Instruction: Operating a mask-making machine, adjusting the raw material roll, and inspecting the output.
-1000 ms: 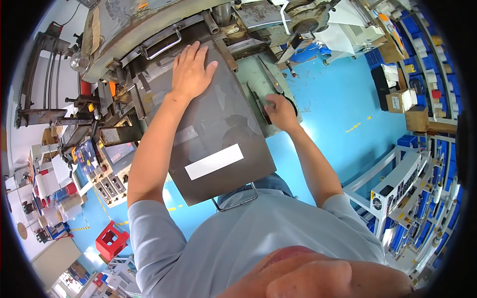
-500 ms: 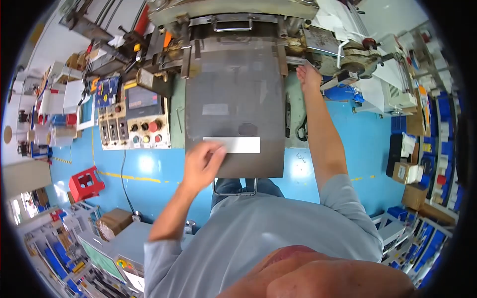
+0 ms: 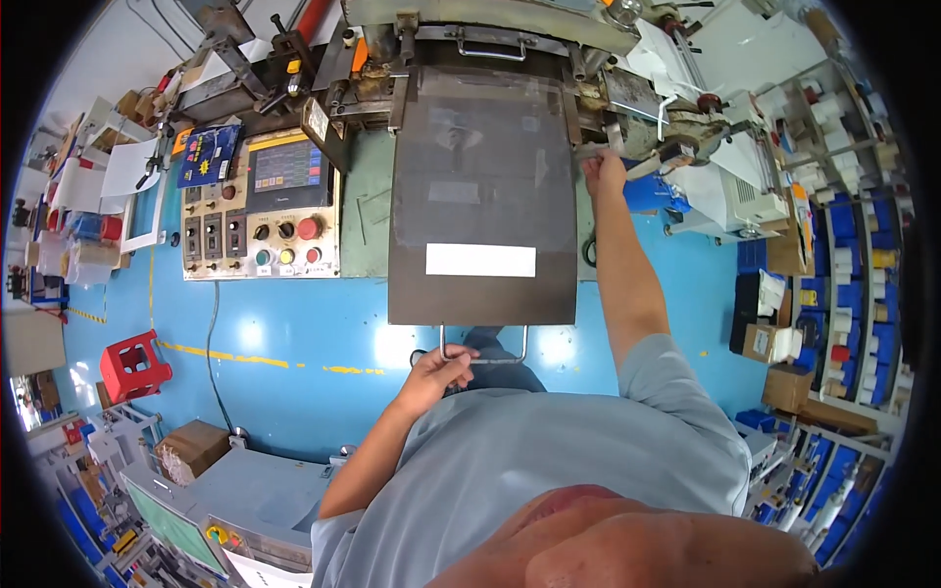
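Note:
A dark grey flat plate (image 3: 484,211) reaches toward me from the press, with a U-shaped metal handle (image 3: 523,345) at its near edge. My left hand (image 3: 437,378) is closed on the left part of that handle. Across the near end of the plate lies a white rectangular strip (image 3: 480,260), flat and untouched. My right hand (image 3: 605,174) is closed beside the plate's far right side, at a short grey metal piece (image 3: 591,151). What its fingers grip is too small to make out.
A control panel (image 3: 260,206) with screen and buttons stands left of the plate. Above the plate is the press's upper block (image 3: 490,22), with another handle. A red stool (image 3: 134,367) stands on the blue floor at left. Shelves with blue bins (image 3: 867,294) line the right.
My left hand has left the white strip and moved down onto the near handle. My right hand stays closed by the plate's far right side. The view has shifted slightly.

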`<state>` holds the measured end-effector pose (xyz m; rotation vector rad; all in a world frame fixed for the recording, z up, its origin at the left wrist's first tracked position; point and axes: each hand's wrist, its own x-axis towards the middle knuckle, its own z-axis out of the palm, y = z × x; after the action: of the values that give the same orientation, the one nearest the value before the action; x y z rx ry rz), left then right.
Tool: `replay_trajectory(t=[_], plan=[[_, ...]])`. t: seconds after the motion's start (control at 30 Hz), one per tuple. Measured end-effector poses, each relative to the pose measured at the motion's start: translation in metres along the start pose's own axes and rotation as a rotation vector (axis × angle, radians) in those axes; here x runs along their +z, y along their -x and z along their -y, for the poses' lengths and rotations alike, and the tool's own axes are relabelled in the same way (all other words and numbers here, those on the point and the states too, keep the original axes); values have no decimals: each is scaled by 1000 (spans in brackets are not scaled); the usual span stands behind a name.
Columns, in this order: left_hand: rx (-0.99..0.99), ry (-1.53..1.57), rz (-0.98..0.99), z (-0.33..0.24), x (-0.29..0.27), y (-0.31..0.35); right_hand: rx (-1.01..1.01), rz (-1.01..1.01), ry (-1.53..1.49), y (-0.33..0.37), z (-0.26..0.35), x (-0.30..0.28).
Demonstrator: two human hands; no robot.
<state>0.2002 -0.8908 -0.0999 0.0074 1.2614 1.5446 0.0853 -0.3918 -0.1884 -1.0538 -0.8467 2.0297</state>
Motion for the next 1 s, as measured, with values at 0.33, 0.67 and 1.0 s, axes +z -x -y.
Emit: replay_trajectory(t=[0.33,0.67,1.0], plan=[[89,243,370,23,23,-45,-326,133,34,235,47,-61],[296,66,258,7,31,-58,-984,800,1417,263,129,-21],[523,63,370,-18,21,-102,-1166,1035,1700,159,101,93]])
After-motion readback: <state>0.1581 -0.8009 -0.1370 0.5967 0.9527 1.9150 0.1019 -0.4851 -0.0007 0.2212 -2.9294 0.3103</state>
